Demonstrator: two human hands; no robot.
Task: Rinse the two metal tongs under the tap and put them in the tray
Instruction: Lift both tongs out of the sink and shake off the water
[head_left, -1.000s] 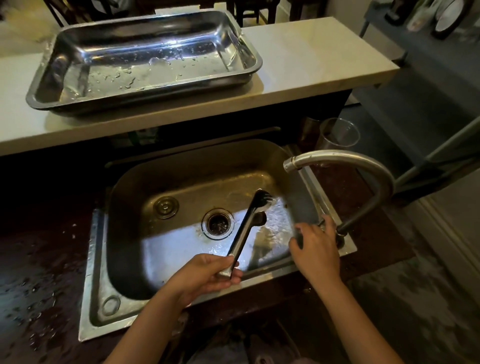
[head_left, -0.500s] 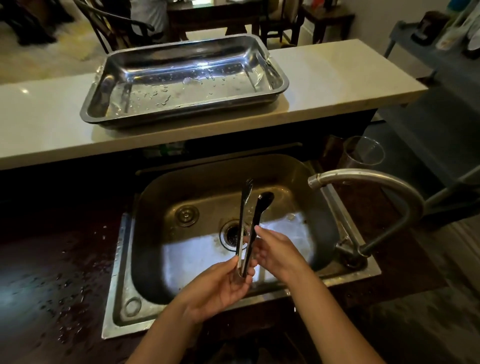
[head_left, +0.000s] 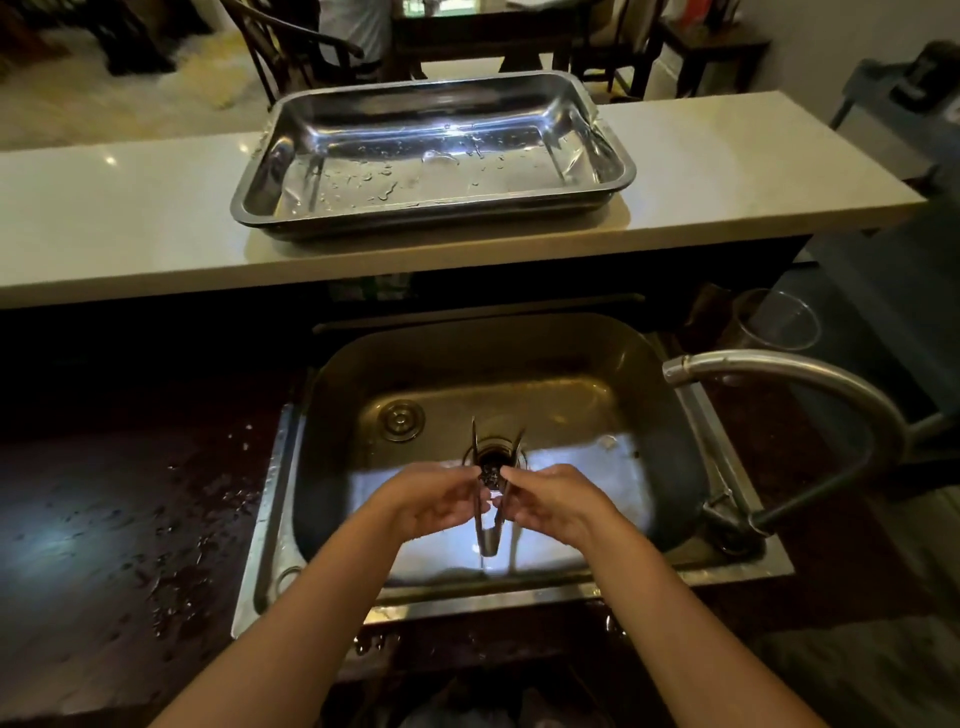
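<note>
Metal tongs (head_left: 491, 512) sit pinched between my left hand (head_left: 436, 499) and right hand (head_left: 553, 501), fingers closed on them, above the sink (head_left: 670, 426); the tray (head_left: 431, 156) lies at twelve o'clock on the table (head_left: 130, 218).

A home kitchen: steel sink (head_left: 670, 467), tap (head_left: 810, 379), dining chairs (head_left: 291, 57) beyond.

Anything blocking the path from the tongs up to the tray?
Nothing visible. Both hands, left and right, hold the tongs over the sink. The tray sits on the raised counter beyond, empty but for water drops; the tap arches off to the right.
</note>
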